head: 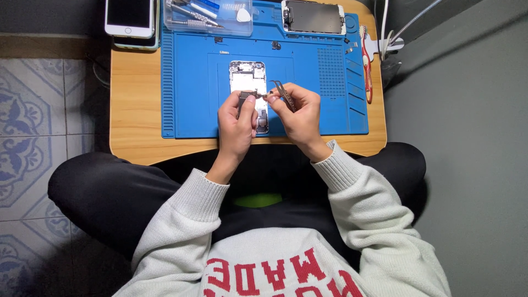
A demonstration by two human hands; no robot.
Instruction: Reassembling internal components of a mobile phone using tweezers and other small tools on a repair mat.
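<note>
I see both hands meeting over an opened phone [248, 82] that lies face-up, back cover off, on a blue work mat [192, 93]. The right hand [300, 113] is closed around a pair of metal tweezers [281, 92]; the tweezer tips point toward the left hand and sit just above the phone's middle. Whether the tips pinch a part I cannot tell, as anything between them is too small to make out. The left hand [236, 124] is curled, thumb and forefinger pressed together on a small dark part [246, 95] directly beside the tweezer tips. The lower half of the phone is covered by both hands; its upper half shows bare beyond the fingers.

Farther from the grip, at the mat's far edge, lies a detached phone screen [312, 16], dark side up. Left of it, also beyond the grip, stands a clear plastic box [209, 15] with tools inside. Farther left, off the mat, a white phone [130, 17] rests on the wooden table [135, 110]. To the right of the right hand, along the mat's side, lies a red-handled tool [367, 66]. Near the grip, the person's pale sweater sleeves [352, 170] run to both wrists, above dark trousers.
</note>
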